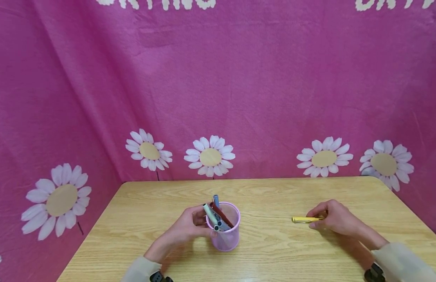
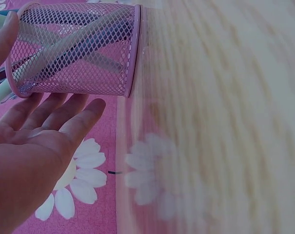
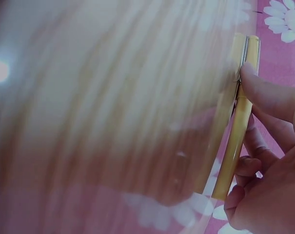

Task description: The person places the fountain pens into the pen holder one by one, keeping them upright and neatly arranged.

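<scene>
On the left, a pink mesh pen holder (image 1: 231,238) stands upright on the table with several pens in it. Among them are a pale green pen (image 1: 210,214), a dark red pen (image 1: 223,216) and a blue pen (image 1: 216,200). My left hand (image 1: 185,226) holds the mesh cup (image 2: 88,73) from its left side, thumb near the rim and fingers along the other side. Over to the right, my right hand (image 1: 339,220) pinches a yellow pen (image 1: 301,219) that lies level, close to the tabletop. Its clip shows beside the thumb in the right wrist view.
Both hands work over a glossy light wood table (image 1: 267,254) that reflects things near it. Behind it and on the left hangs a magenta cloth (image 1: 260,98) printed with white daisies. Dark bands (image 1: 374,272) circle both wrists.
</scene>
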### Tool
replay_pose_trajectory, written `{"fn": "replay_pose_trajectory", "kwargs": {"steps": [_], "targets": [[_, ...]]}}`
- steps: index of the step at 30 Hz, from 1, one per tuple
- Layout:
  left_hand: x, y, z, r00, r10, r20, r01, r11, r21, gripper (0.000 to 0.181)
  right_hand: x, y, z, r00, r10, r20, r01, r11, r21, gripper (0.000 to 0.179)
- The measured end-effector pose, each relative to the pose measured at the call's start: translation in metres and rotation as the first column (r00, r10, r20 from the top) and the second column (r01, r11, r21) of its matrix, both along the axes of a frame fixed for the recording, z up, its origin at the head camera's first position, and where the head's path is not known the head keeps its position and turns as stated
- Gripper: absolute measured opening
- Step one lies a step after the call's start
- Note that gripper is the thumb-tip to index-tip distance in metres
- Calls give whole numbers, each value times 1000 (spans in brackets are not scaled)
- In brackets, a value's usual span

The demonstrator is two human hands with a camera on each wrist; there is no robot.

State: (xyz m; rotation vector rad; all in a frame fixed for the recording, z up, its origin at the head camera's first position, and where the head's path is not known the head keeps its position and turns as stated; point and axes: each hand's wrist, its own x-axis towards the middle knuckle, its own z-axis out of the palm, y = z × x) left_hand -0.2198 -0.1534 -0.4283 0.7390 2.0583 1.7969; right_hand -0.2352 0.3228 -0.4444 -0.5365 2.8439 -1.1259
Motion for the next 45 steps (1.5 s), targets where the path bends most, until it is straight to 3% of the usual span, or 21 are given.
{"fn": "replay_pose_trajectory", "kwargs": {"steps": [9,19,31,45], "targets": [[1,0,3,1000,9,11,-9,1000,-17,56,5,-7,3,999,-31,-17,31,999,-6,23],[0,2,2,1000,13,-20,-13,1000,1,56,12,-20,15,997,-43,-58,42,999,-21,22],[1,0,2,1000,-1,13,1,1000,2,57,21,-35,24,998,-54,-31,50,992,-114,24],[1,1,1,1000,15,3,-15,1000,2,57,30,-52,36,989,-123,77,137,966,-218,28]]}}
